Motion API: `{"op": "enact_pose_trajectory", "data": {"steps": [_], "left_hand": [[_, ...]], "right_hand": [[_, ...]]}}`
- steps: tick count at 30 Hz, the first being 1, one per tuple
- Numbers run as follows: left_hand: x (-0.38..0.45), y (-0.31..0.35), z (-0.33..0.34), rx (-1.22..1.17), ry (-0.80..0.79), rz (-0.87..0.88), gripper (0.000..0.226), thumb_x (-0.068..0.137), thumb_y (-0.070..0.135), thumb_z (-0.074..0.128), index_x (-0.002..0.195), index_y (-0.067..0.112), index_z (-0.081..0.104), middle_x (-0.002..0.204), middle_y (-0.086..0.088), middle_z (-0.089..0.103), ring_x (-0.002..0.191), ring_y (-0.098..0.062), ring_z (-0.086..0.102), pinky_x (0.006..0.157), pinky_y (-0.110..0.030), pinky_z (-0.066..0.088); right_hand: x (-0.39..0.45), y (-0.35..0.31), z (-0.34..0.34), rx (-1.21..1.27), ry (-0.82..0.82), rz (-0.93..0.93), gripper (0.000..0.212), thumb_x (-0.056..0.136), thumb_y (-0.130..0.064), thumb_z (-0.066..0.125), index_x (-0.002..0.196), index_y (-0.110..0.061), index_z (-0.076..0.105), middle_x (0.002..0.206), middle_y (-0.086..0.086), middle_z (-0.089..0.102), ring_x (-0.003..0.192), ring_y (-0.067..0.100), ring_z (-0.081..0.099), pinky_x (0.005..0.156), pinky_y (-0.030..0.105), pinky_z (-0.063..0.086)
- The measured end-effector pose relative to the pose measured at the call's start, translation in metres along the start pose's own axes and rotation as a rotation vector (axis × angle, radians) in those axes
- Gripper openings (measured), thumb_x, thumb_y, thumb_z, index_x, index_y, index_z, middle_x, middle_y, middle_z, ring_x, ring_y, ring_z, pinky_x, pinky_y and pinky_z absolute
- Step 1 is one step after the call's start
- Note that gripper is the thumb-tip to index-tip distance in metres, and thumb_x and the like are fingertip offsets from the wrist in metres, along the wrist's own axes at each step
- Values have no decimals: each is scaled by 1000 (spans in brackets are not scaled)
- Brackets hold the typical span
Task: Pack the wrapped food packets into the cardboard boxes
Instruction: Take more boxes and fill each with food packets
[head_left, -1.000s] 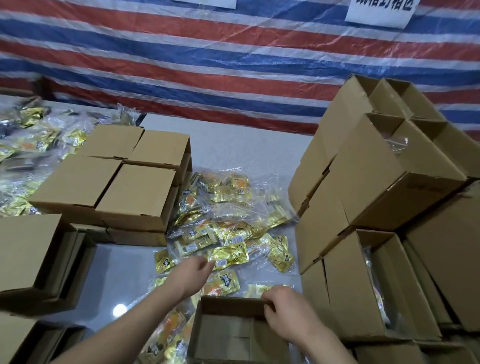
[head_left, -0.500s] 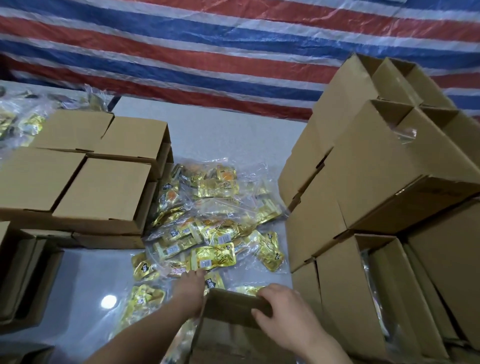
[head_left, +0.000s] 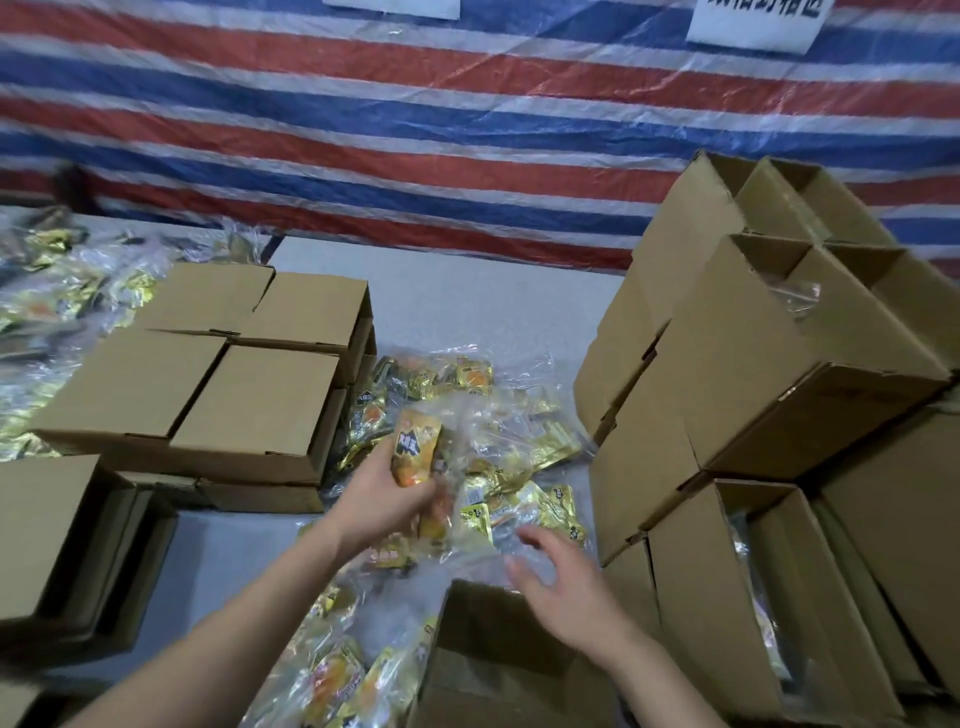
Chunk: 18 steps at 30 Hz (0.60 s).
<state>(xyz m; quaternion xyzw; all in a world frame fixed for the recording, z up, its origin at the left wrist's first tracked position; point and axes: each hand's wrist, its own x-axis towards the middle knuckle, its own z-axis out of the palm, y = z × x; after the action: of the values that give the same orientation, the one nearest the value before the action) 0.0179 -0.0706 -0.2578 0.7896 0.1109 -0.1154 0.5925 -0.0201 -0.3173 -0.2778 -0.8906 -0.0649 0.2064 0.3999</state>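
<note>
A: Why is the left hand (head_left: 382, 499) up like that?

B: Its fingers (head_left: 415, 501) are curled round an orange packet (head_left: 415, 452), lifted off the pile of packets (head_left: 483, 431) in the middle of the tabletop (head_left: 467, 296).

A: And the right hand (head_left: 566, 587)?

B: Its fingers are spread and hold nothing. It hangs over the open box (head_left: 498, 660) at the near edge, likely ready to steady it.

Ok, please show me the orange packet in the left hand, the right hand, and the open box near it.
orange packet (head_left: 415, 447), head view, printed front face.
right hand (head_left: 563, 592), head view, back of hand.
open cardboard box (head_left: 498, 654), head view, inner far wall.
</note>
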Motion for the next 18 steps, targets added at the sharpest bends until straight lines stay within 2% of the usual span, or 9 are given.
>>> {"op": "enact_pose_trajectory", "data": {"steps": [2,3,5,6,8,11,13,16,18], "left_hand": [[-13,43,3,-92,-37,87,47,82,39,78,120,26,52,90,1,71,73,-4,71,59,-17,53],[-20,62,6,-127,-64,128,48,83,44,75,122,28,52,92,4,72,78,-5,72,63,-18,55],[-32,96,18,-156,-105,200,47,85,50,70,125,32,52,98,7,73,88,-7,72,75,-26,58],[-38,110,26,-136,-107,232,44,87,54,67,123,34,53,102,7,73,92,-8,71,82,-30,57],[-48,131,45,7,-53,313,43,90,62,54,122,33,54,108,7,68,103,-11,66,90,-34,53],[-58,143,69,476,135,406,70,92,65,20,139,21,47,136,-7,48,129,-23,42,110,-44,36],[-60,143,77,710,188,423,75,90,58,10,142,18,47,151,-10,34,140,-28,29,116,-48,24],[-59,127,82,720,64,436,79,90,58,6,150,22,41,165,-4,15,152,-24,10,123,-47,8],[-57,106,76,580,-26,425,77,92,63,9,155,25,29,166,1,16,152,-16,10,123,-39,7]], "right_hand": [[7,-34,-14,364,51,-23,53,79,-70,56,127,-48,50,136,-18,54,131,4,48,105,24,42],[9,-53,-25,553,36,-54,62,73,-77,58,128,-48,51,136,-15,58,131,7,50,103,26,44],[8,-81,-47,833,-65,-162,81,70,-84,58,135,-36,57,133,-4,64,126,14,58,100,34,49],[6,-95,-57,906,-95,-214,79,74,-81,56,133,-29,63,129,1,67,121,17,62,98,37,51],[4,-124,-71,951,-70,-205,72,77,-81,54,121,-28,72,123,5,70,119,19,64,99,38,51],[1,-127,-80,1055,-47,-174,80,73,-82,56,119,-19,72,131,13,65,128,25,57,113,46,38],[-7,-120,-82,1174,-76,-137,72,82,-72,56,122,-14,71,131,16,64,129,26,57,117,47,34],[-16,-104,-79,1342,-150,-27,66,96,-52,52,143,-5,52,143,22,53,137,33,48,120,49,28],[-21,-92,-77,1322,-109,26,66,95,-46,55,145,-3,48,147,25,47,140,39,41,120,55,25]]}}
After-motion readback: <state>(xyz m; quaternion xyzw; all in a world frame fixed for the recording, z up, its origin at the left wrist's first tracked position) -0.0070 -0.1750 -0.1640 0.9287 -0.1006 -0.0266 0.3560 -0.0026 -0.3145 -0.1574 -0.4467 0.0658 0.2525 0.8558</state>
